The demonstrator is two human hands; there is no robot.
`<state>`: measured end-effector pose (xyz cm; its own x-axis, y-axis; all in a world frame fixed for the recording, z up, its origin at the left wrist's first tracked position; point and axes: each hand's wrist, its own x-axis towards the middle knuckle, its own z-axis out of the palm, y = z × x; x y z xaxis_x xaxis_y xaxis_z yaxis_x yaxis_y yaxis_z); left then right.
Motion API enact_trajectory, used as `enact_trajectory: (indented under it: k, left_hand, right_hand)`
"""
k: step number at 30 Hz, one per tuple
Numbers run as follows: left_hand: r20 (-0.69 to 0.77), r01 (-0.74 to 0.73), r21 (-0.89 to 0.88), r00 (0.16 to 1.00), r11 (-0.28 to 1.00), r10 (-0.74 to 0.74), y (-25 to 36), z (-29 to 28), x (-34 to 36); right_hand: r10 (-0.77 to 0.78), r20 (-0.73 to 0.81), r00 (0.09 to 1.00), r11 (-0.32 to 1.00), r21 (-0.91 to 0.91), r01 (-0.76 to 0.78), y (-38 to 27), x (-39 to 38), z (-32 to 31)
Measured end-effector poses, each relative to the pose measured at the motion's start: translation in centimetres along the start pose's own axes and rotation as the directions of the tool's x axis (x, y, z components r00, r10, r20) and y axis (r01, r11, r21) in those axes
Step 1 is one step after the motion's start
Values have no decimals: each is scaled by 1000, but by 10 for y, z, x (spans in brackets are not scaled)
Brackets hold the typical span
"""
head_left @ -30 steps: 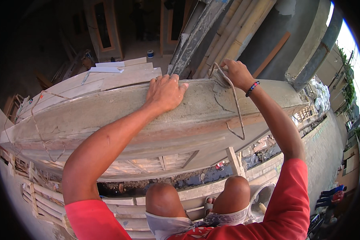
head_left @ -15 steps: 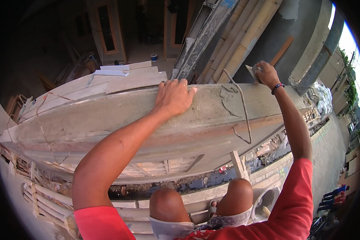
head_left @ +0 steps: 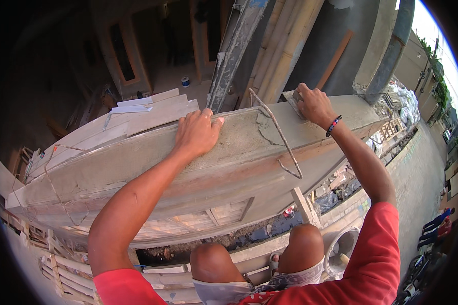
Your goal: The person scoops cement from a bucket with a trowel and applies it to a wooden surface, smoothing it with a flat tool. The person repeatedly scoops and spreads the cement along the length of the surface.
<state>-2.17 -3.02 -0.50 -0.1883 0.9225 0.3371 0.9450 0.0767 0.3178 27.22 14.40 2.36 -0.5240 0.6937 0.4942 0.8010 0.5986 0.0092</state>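
Observation:
My left hand (head_left: 197,133) rests on a grey concrete ledge (head_left: 137,155), its fingers bent over the far edge and the thumb spread apart on top. Farther right, my right hand (head_left: 316,105) is closed on a plastering trowel (head_left: 293,104); its flat blade lies at the ledge's top surface, and the handle is mostly covered by my fingers. Between the hands, a bent steel rod (head_left: 277,124) rises from the ledge and curves down over the near face. Rough mortar (head_left: 269,127) lies beside the rod.
Bamboo poles (head_left: 269,56) and a grey-smeared post (head_left: 236,51) stand behind the ledge. Boards (head_left: 153,114) lie beyond it at left. A bucket (head_left: 341,249) stands by my right knee. Bamboo rails (head_left: 79,269) are below left, and a paved street (head_left: 409,168) runs at right.
My right hand has brought the trowel from the far edge onto the ledge top, nearer the rod. The view has shifted, while my left hand stays on the ledge.

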Motion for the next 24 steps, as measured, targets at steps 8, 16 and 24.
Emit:
enact_trajectory:
  k: [8, 16, 24]
  left_hand:
    - [70, 48, 27, 996, 998, -50, 8, -5, 3]
    - [-2, -9, 36, 1000, 999, 9, -2, 1, 3]
    - [-18, -18, 11, 1000, 1000, 19, 0, 4, 1]
  right_hand:
    - [157, -141, 977, 986, -41, -164, 85, -14, -39]
    - [-142, -48, 989, 984, 105, 147, -88, -14, -19]
    - [-32, -85, 996, 996, -83, 25, -10, -16, -5]
